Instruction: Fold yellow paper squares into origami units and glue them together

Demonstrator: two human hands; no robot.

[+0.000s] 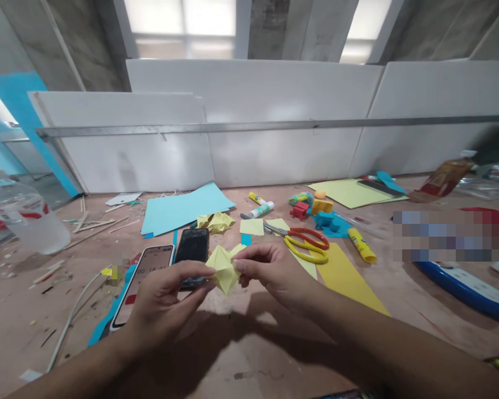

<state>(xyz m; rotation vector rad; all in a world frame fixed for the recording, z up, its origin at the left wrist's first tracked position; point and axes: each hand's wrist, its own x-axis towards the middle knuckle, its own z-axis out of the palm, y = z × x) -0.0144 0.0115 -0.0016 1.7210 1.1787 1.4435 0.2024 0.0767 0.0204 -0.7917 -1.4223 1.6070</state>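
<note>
A folded yellow paper piece [224, 268], creased into points like origami, is held up above the table between both hands. My left hand [170, 293] pinches its left corner between thumb and fingers. On the other side, my right hand [274, 271] grips the right edge with thumb and forefinger. Behind it lie other folded yellow papers [220, 222] and a small flat yellow square [251, 226]. Scissors [310, 244] with red and yellow handles rest beyond my right hand. A dark phone [192, 246] and a white-edged phone showing a timer [149, 269] lie near my left hand.
Light blue sheets [183, 208] lie at the back. Glue sticks [361, 245] and small coloured folded pieces [326, 220] sit to the right, near a blue-and-white power strip [468, 288]. A water bottle [25, 216] stands at left, with wooden sticks [91, 226] scattered beside it.
</note>
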